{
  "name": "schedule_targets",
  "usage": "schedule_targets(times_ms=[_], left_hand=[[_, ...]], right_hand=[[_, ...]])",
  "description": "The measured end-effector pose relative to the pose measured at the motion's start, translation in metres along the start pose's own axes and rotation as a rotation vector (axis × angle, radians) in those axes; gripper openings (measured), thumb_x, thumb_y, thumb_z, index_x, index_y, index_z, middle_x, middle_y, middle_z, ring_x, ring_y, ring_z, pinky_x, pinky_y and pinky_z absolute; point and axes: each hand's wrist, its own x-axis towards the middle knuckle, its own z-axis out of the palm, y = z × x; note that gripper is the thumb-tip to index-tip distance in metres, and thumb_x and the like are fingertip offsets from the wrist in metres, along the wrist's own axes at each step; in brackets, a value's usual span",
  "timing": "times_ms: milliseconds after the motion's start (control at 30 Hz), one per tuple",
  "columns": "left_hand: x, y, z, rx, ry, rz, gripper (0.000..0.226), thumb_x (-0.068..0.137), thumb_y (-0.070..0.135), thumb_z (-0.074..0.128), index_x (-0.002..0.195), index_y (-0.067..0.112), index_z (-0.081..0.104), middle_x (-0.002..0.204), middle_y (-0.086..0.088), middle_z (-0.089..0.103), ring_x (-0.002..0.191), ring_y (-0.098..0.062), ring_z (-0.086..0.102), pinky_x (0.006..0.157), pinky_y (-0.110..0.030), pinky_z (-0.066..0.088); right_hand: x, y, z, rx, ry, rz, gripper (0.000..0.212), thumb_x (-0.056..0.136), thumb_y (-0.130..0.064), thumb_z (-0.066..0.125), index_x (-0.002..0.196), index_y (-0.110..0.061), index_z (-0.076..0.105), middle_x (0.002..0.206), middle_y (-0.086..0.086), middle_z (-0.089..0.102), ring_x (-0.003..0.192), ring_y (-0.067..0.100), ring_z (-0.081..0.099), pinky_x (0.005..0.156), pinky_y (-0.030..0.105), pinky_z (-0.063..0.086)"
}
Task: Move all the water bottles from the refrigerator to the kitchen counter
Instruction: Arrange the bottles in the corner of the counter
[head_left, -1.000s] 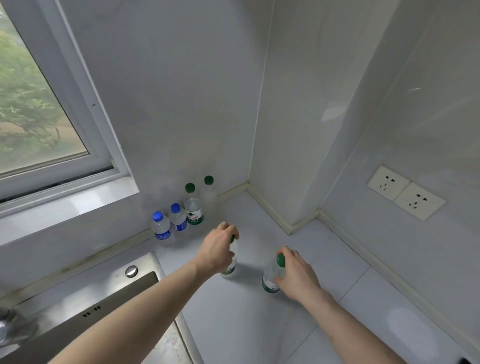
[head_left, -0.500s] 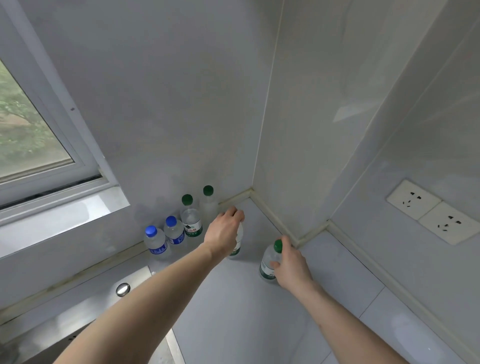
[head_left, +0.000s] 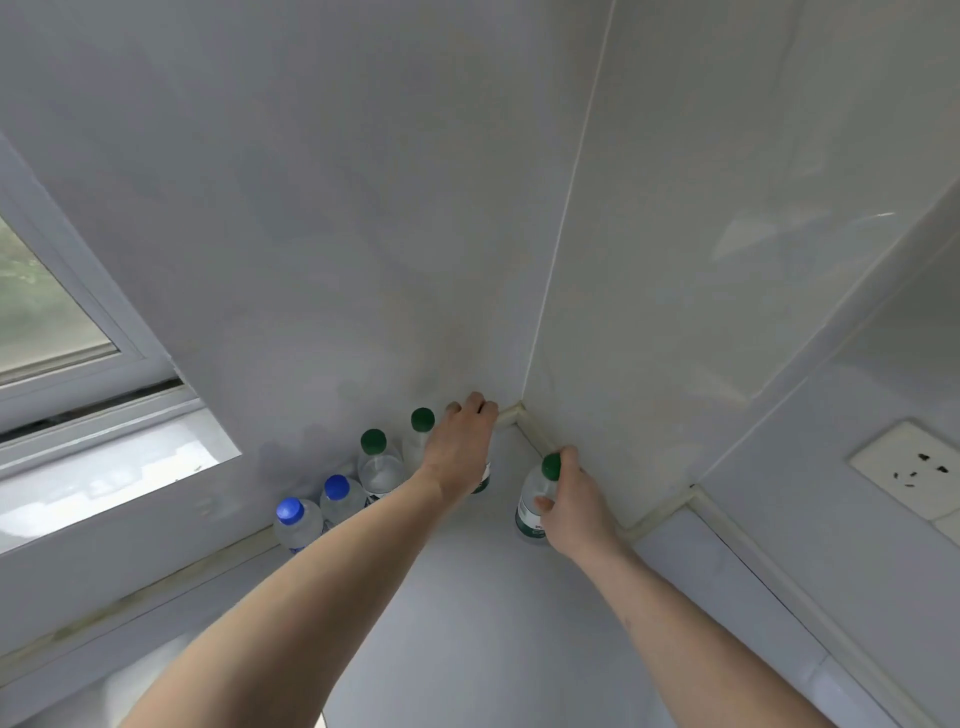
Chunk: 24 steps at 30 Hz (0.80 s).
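Note:
On the white counter (head_left: 467, 613), my left hand (head_left: 462, 447) grips a green-capped bottle (head_left: 482, 480) from above near the wall corner; most of that bottle is hidden under the hand. My right hand (head_left: 571, 499) holds another green-capped bottle (head_left: 535, 499) by its side, close to the right wall. Against the back wall stand two green-capped bottles (head_left: 379, 465) (head_left: 418, 439) and two blue-capped bottles (head_left: 296, 522) (head_left: 340, 496) in a row, just left of my left hand.
White tiled walls meet at the corner (head_left: 514, 410) right behind the hands. A window (head_left: 47, 322) with a sill (head_left: 104, 473) is at the left. A wall socket (head_left: 914, 467) sits on the right wall. The refrigerator is out of view.
Both hands have carried their bottles farther back toward the wall corner. The view has tilted up, and the sink has left the frame.

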Motion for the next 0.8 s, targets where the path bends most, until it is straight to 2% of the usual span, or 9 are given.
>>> schedule_targets(times_ms=[133,267,367,433,500,600,700,800], left_hand=[[0.017,-0.009,-0.009,0.075,0.020,-0.014,0.051,0.083,-0.010,0.061,0.129,0.010,0.053,0.132,-0.007,0.051,0.107,-0.028,0.056,0.084,-0.032,0.051],[0.027,-0.018,-0.016,0.126,0.005,-0.037,0.054,0.081,-0.008,0.065,0.130,0.013,0.052,0.132,-0.005,0.052,0.108,-0.025,0.056,0.078,-0.026,0.040],[0.029,-0.018,-0.018,0.140,-0.006,-0.017,0.053,0.083,-0.009,0.063,0.130,0.014,0.053,0.131,-0.004,0.052,0.109,-0.024,0.056,0.073,-0.025,0.035],[0.029,-0.018,-0.016,0.140,-0.017,-0.002,0.053,0.084,-0.009,0.062,0.131,0.014,0.053,0.132,-0.003,0.052,0.109,-0.024,0.056,0.073,-0.026,0.035],[0.030,-0.021,-0.013,0.098,-0.019,-0.016,0.057,0.084,-0.006,0.067,0.134,0.016,0.053,0.135,-0.001,0.052,0.111,-0.024,0.055,0.074,-0.027,0.041],[0.027,-0.028,-0.015,0.035,-0.035,-0.051,0.071,0.085,0.004,0.078,0.146,0.019,0.045,0.148,0.002,0.045,0.121,-0.025,0.052,0.086,-0.035,0.055],[0.015,-0.032,-0.026,-0.037,-0.014,-0.070,0.075,0.087,0.006,0.076,0.151,0.020,0.039,0.159,0.005,0.033,0.131,-0.027,0.045,0.094,-0.035,0.051],[-0.003,-0.035,-0.041,-0.111,0.043,-0.047,0.070,0.087,0.000,0.068,0.150,0.020,0.044,0.163,0.006,0.031,0.138,-0.026,0.037,0.100,-0.033,0.047]], right_hand=[[0.034,-0.014,0.005,0.024,0.008,-0.015,0.040,0.094,-0.009,0.065,0.125,-0.008,0.041,0.118,0.015,0.062,0.100,0.037,0.060,0.075,0.037,0.046],[0.066,-0.027,0.012,0.058,0.009,-0.017,0.041,0.094,-0.006,0.065,0.127,-0.007,0.041,0.118,0.014,0.063,0.097,0.033,0.059,0.072,0.032,0.039],[0.087,-0.038,0.016,0.072,0.001,-0.035,0.045,0.095,-0.005,0.066,0.131,-0.008,0.041,0.122,0.013,0.064,0.104,0.035,0.062,0.074,0.031,0.039],[0.098,-0.042,0.018,0.063,-0.010,-0.053,0.045,0.094,-0.006,0.066,0.131,-0.010,0.041,0.121,0.013,0.064,0.104,0.036,0.063,0.075,0.032,0.042],[0.106,-0.045,0.019,0.055,-0.018,-0.078,0.045,0.094,-0.006,0.066,0.131,-0.012,0.041,0.121,0.011,0.065,0.106,0.037,0.064,0.079,0.036,0.048],[0.115,-0.048,0.021,0.046,-0.044,-0.104,0.047,0.094,-0.008,0.066,0.132,-0.013,0.039,0.122,0.009,0.064,0.106,0.035,0.064,0.086,0.040,0.052],[0.120,-0.052,0.021,0.050,-0.069,-0.121,0.045,0.095,-0.006,0.064,0.132,-0.015,0.039,0.121,0.010,0.063,0.103,0.032,0.062,0.085,0.039,0.052],[0.123,-0.053,0.022,0.053,-0.083,-0.131,0.044,0.095,-0.002,0.060,0.132,-0.015,0.040,0.119,0.008,0.063,0.107,0.032,0.062,0.088,0.040,0.052]])
